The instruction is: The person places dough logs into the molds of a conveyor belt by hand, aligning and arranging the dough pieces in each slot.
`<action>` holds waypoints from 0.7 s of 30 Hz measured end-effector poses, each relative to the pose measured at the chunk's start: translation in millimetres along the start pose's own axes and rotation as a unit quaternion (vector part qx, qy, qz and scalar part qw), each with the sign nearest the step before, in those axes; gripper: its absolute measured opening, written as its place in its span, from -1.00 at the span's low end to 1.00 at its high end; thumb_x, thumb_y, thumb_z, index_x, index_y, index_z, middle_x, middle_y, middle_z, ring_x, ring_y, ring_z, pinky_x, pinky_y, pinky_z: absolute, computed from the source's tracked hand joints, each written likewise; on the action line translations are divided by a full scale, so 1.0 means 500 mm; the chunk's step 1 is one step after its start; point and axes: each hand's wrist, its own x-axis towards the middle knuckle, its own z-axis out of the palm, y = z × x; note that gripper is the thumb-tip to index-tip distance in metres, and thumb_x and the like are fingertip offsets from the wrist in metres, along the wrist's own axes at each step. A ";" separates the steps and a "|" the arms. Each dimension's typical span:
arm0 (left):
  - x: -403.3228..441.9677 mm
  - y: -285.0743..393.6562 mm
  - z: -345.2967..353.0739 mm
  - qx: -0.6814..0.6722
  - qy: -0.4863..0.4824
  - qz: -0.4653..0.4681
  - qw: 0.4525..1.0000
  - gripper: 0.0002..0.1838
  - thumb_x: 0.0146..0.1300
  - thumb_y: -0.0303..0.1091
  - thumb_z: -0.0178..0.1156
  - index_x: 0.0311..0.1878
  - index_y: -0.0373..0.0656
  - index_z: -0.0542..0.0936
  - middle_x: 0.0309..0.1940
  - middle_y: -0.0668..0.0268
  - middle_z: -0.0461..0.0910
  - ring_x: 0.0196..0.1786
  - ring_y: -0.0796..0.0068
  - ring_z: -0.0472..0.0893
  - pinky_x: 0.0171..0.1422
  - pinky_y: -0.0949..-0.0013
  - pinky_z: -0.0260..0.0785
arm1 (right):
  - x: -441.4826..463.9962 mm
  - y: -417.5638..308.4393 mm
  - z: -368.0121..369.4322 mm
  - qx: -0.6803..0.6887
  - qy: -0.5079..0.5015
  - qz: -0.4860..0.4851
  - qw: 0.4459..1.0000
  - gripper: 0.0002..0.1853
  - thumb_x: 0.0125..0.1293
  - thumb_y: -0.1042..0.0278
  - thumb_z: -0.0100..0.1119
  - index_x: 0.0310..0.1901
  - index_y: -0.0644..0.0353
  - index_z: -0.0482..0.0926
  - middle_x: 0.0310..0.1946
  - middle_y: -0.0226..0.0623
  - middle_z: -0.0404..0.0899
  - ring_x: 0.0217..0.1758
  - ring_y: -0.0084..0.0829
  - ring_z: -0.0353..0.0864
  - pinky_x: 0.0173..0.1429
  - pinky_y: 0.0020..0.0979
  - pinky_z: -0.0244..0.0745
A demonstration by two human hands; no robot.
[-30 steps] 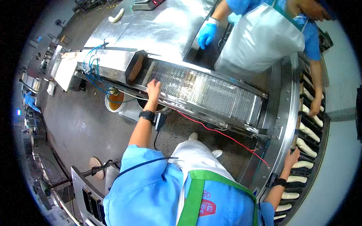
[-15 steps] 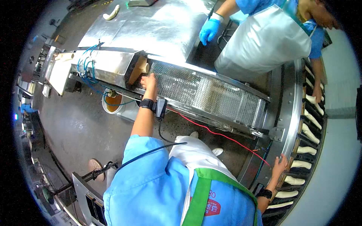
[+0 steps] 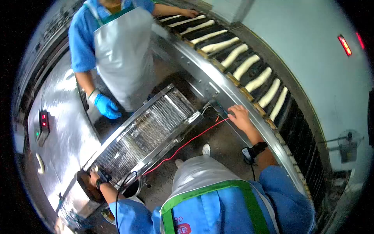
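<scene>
pale wall (image 3: 296,43), red light (image 3: 344,45), dark floor (image 3: 226,146), metal table (image 3: 68,121)

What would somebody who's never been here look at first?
Probably the row of long, pale, dough-like strips on the dark curved conveyor at the upper right. Next might come the shiny mesh belt near the middle, with the person's left hand at its lower-left end, and the co-worker's bright blue glove above.

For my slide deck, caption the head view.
Left hand at a flat silver mesh conveyor, right hand by a shiny curved metal rail.
</scene>
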 end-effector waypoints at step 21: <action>-0.810 0.076 -0.132 -0.256 -0.172 0.653 0.692 -0.39 -0.02 -0.09 0.04 0.02 -0.33 0.19 -0.10 0.13 0.30 -0.04 0.30 0.32 0.07 0.29 0.13 | -0.175 0.139 -0.057 0.056 0.061 0.004 0.997 -0.81 0.00 0.22 0.03 -0.35 0.09 0.44 -0.31 -0.35 0.39 -0.09 -0.33 0.27 -0.08 -0.24 0.12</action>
